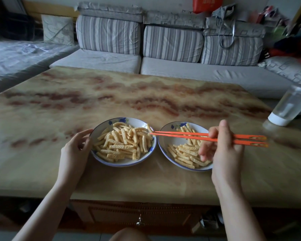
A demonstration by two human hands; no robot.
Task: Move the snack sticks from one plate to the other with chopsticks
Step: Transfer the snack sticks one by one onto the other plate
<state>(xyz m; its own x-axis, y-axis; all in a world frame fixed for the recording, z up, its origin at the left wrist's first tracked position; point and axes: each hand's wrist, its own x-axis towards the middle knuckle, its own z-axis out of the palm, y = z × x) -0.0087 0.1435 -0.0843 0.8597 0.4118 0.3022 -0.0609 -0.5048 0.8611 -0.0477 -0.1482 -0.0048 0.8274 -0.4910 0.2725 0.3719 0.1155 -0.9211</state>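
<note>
Our right hand grips the chopsticks; their tips pinch one stick at the right rim of the left plate. Our left hand holds that plate's left rim. The right plate sits just beside it. Both plates hold sticks and lie near the front edge of the table, with bare top beyond. A bottle stands at the right edge.

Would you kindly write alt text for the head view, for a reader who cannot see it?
A person's right hand holds orange chopsticks across the right plate, their tips on a snack stick at the rim of the left plate. The left hand holds that plate, the fuller of two plates of snack sticks on a marbled table.
</note>
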